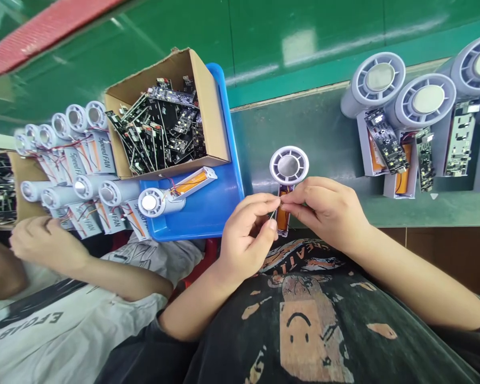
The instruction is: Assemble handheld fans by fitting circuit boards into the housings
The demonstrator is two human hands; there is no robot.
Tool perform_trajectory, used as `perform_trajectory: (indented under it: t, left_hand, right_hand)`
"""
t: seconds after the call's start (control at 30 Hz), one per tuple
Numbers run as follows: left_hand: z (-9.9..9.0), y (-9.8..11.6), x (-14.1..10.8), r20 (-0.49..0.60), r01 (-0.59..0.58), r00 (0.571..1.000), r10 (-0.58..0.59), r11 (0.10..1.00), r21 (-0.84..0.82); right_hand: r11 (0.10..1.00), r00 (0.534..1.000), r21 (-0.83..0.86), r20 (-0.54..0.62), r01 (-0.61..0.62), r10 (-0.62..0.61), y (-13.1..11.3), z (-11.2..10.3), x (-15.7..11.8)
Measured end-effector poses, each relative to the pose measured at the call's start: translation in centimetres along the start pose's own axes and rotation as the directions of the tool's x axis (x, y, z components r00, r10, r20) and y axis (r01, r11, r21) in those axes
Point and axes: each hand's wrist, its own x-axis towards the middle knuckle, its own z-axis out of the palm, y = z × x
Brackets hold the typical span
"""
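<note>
The left hand and right hand held their fingers in a narrow pinch on a thin wire. The wire sat at the orange battery of a small handheld fan, which was on the green worktop, just beside a blue tray.

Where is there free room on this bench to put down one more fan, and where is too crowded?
Bare green mat shows between the blue tray and the grey fans, above the small fan by the left hand and right hand. A narrower strip runs below those fans, along the brown edge. The left is crowded around the cardboard box of circuit boards.
</note>
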Motion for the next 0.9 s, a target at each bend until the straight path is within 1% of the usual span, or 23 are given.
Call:
perform_trajectory:
  t: [0.03,0.1,0.17,0.2,0.23,0.27,0.3,0.33,0.37,0.4,0.43,0.47,0.5,0.53,0.57,0.6,0.63,0.67,0.7,0.73,0.77,0.8,0.9]
  left_hand:
    - [0.1,0.0,0.0,-0.001,0.007,1.0,-0.007,1.0,0.009]
    - [0.1,0.1,0.1,-0.002,0.025,1.0,-0.025,0.999,0.029]
    - [-0.1,0.7,0.0,0.004,0.066,0.998,-0.066,0.998,-0.018]
    - [-0.4,1.2,-0.2,0.038,0.095,0.995,-0.092,0.993,-0.07]
    - [-0.8,1.8,-0.4,0.116,0.129,0.986,-0.116,0.985,-0.116]
    - [-1.3,2.5,-0.6,0.24,0.163,0.963,-0.126,0.977,-0.139]
    - [-1.9,3.2,-0.8,0.392,0.182,0.912,-0.12,0.975,-0.126]
    - [-2.5,3.8,-1.1,0.535,0.178,0.838,-0.109,0.981,-0.079]
    - [-3.1,4.3,-1.2,0.632,0.143,0.768,-0.1,0.99,-0.018]
    - [-3.6,4.5,-1.3,0.675,0.091,0.733,-0.09,0.995,0.033]
    - [-3.9,4.6,-1.3,0.662,0.031,0.746,-0.071,0.997,0.072]
    - [-4.0,4.4,-1.1,0.596,-0.033,0.801,-0.045,0.992,0.118]
    - [-3.9,4.0,-0.7,0.501,-0.097,0.865,-0.011,0.977,0.189]
    - [-3.5,3.5,-0.3,0.408,-0.161,0.912,0.035,0.947,0.278]
    - [-3.0,2.9,0.3,0.346,-0.218,0.935,0.084,0.903,0.37]
    - [-2.4,2.3,1.0,0.317,-0.265,0.94,0.125,0.852,0.451]
    - [-1.8,1.7,1.6,0.316,-0.303,0.936,0.153,0.805,0.51]
    - [-1.1,1.1,2.2,0.333,-0.333,0.928,0.167,0.771,0.543]
    - [-0.6,0.7,2.8,0.351,-0.352,0.92,0.172,0.756,0.551]
    - [-0.2,0.3,3.2,0.365,-0.36,0.915,0.173,0.758,0.544]
    - [0.1,0.1,3.5,0.379,-0.363,0.91,0.169,0.768,0.528]
    - [0.2,0.0,3.7,0.399,-0.365,0.902,0.162,0.779,0.51]
    - [0.0,0.0,3.9,0.466,-0.364,0.877,0.117,0.796,0.484]
  right_hand:
    - [1.0,1.0,0.011,0.001,-0.017,0.017,-0.1,-0.1,0.1]
    - [0.998,0.998,0.01,-0.036,-0.055,0.056,-0.4,-0.5,0.2]
    - [0.993,0.991,0.022,-0.064,-0.117,0.118,-1.0,-1.3,0.1]
    - [0.986,0.986,0.049,-0.026,-0.162,0.164,-1.4,-1.7,-0.1]
    - [0.971,0.974,0.088,0.056,-0.224,0.22,-1.7,-2.1,-0.4]
    - [0.943,0.944,0.134,0.173,-0.306,0.281,-2.1,-2.5,-0.8]
    - [0.898,0.893,0.18,0.296,-0.402,0.34,-2.4,-2.7,-1.2]
    - [0.835,0.828,0.218,0.395,-0.505,0.397,-2.5,-2.8,-1.6]
    - [0.754,0.762,0.258,0.463,-0.604,0.453,-2.6,-2.8,-2.0]
    - [0.652,0.704,0.314,0.5,-0.69,0.504,-2.6,-2.8,-2.3]
    - [0.535,0.655,0.385,0.526,-0.752,0.543,-2.6,-2.7,-2.6]
    - [0.408,0.61,0.455,0.556,-0.792,0.564,-2.5,-2.5,-2.9]
    - [0.283,0.57,0.509,0.596,-0.813,0.566,-2.4,-2.5,-3.1]
    - [0.174,0.538,0.541,0.643,-0.823,0.545,-2.3,-2.4,-3.3]
    - [0.095,0.515,0.551,0.688,-0.829,0.511,-2.3,-2.4,-3.4]
    - [0.055,0.499,0.543,0.721,-0.838,0.481,-2.3,-2.4,-3.5]
    - [0.052,0.492,0.533,0.734,-0.845,0.468,-2.4,-2.4,-3.6]
    - [0.075,0.496,0.528,0.727,-0.846,0.475,-2.5,-2.4,-3.7]
    - [0.106,0.507,0.527,0.711,-0.843,0.488,-2.6,-2.4,-3.7]
    - [0.131,0.516,0.528,0.696,-0.839,0.499,-2.7,-2.4,-3.7]
    - [0.138,0.521,0.53,0.691,-0.837,0.501,-2.8,-2.3,-3.7]
    - [0.125,0.522,0.536,0.7,-0.835,0.487,-2.9,-2.3,-3.7]
    - [0.027,0.513,0.554,0.75,-0.832,0.418,-3.1,-2.1,-3.6]
